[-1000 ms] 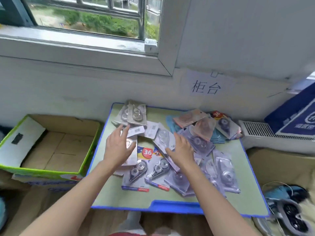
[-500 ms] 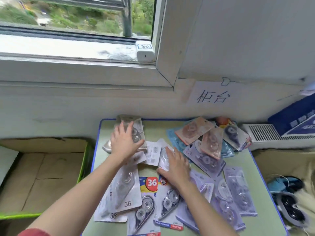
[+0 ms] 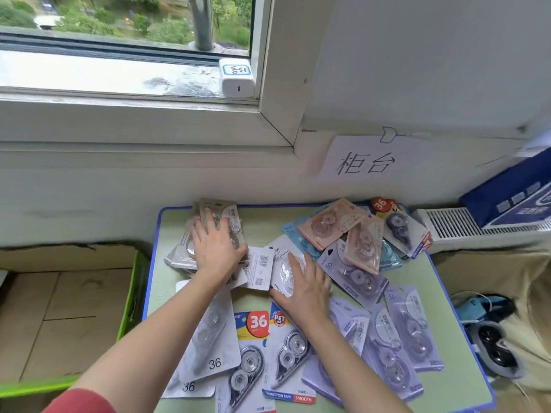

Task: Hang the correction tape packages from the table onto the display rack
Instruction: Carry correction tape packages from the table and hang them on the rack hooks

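While left hand (image 3: 217, 248) lies flat on grey packages (image 3: 183, 248) mid-frame, right hand (image 3: 305, 292) flat on white package (image 3: 281, 271): likely light, slick; pinch card edge.

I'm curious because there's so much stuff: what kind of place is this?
Probably a pretend shop counter in an ordinary room: a small table piled with correction tape packages, a handwritten paper sign saying "counter", and a window above.

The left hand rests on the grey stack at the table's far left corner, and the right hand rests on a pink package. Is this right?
Only the colour is wrong: in the head view the right hand rests on a white package, not pink. The left hand is on the grey stack.
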`<state>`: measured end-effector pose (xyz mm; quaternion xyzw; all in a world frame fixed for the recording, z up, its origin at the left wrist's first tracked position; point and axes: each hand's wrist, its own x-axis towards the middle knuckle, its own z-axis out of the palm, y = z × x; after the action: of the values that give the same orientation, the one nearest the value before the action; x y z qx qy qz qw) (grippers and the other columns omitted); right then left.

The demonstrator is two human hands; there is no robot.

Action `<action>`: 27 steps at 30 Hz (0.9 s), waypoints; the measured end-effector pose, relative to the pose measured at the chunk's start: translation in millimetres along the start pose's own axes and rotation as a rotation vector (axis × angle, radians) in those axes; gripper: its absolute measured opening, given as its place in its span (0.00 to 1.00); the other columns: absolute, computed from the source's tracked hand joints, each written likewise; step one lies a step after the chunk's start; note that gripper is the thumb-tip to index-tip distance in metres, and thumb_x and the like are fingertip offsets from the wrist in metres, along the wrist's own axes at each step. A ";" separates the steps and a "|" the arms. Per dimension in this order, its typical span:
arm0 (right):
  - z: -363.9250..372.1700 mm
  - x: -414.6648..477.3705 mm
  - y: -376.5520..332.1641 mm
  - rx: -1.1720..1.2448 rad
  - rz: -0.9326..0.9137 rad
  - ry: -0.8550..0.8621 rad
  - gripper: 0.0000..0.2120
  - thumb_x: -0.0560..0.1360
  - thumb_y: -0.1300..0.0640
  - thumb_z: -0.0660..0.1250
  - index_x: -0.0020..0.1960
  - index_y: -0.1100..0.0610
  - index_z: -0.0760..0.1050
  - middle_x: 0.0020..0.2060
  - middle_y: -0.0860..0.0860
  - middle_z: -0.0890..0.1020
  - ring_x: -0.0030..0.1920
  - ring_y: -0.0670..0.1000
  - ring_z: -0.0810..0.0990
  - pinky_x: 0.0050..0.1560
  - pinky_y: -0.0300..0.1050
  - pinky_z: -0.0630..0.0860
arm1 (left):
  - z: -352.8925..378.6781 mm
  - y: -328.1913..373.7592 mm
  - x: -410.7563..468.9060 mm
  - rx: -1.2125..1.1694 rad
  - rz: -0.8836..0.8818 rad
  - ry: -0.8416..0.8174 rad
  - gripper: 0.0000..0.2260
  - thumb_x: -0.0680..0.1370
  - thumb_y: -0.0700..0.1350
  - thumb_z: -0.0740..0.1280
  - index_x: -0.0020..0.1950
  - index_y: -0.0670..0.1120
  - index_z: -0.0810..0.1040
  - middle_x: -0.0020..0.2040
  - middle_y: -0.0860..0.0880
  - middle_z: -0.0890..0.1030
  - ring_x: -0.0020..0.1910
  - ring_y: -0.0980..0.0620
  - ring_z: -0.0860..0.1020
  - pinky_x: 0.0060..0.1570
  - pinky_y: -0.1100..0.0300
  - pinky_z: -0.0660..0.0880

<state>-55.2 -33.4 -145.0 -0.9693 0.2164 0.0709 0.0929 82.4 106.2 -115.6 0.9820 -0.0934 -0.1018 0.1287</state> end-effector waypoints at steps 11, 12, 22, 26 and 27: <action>-12.2 -24.4 21.8 -0.003 -0.007 0.022 0.40 0.71 0.32 0.60 0.76 0.46 0.51 0.75 0.52 0.54 0.73 0.54 0.54 0.69 0.51 0.53 | -6.1 2.2 -14.3 -0.126 0.043 0.079 0.27 0.72 0.50 0.72 0.65 0.42 0.65 0.76 0.41 0.53 0.73 0.37 0.54 0.70 0.45 0.60; -12.9 -27.6 24.3 0.001 -0.005 0.024 0.40 0.71 0.33 0.61 0.76 0.46 0.51 0.75 0.52 0.54 0.73 0.54 0.54 0.69 0.51 0.53 | -7.2 3.1 -16.7 -0.137 0.053 0.092 0.27 0.72 0.49 0.72 0.64 0.42 0.65 0.76 0.41 0.53 0.73 0.37 0.55 0.69 0.44 0.60; -23.2 -60.5 48.3 0.031 0.052 0.070 0.41 0.71 0.32 0.60 0.77 0.46 0.50 0.75 0.52 0.55 0.73 0.54 0.56 0.68 0.51 0.56 | -16.2 14.6 -64.1 -0.267 0.191 0.214 0.24 0.72 0.46 0.72 0.63 0.41 0.67 0.77 0.42 0.51 0.74 0.41 0.55 0.68 0.47 0.61; -30.3 -74.8 60.1 0.072 0.066 0.094 0.41 0.71 0.32 0.61 0.77 0.46 0.50 0.75 0.53 0.56 0.72 0.54 0.58 0.68 0.51 0.57 | -13.5 20.5 -99.9 -0.317 0.209 0.243 0.24 0.73 0.47 0.71 0.64 0.41 0.68 0.77 0.41 0.53 0.74 0.40 0.54 0.70 0.47 0.59; -31.8 -79.5 63.6 0.088 0.066 0.097 0.41 0.71 0.32 0.61 0.77 0.47 0.50 0.75 0.53 0.56 0.72 0.55 0.57 0.68 0.52 0.57 | -12.1 22.4 -109.9 -0.334 0.213 0.255 0.24 0.72 0.47 0.71 0.64 0.41 0.68 0.77 0.41 0.53 0.74 0.40 0.55 0.69 0.47 0.59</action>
<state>-150.8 -64.3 -109.4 -0.9589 0.2556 0.0174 0.1222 -24.2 110.8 -78.7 0.9366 -0.1616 0.0231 0.3100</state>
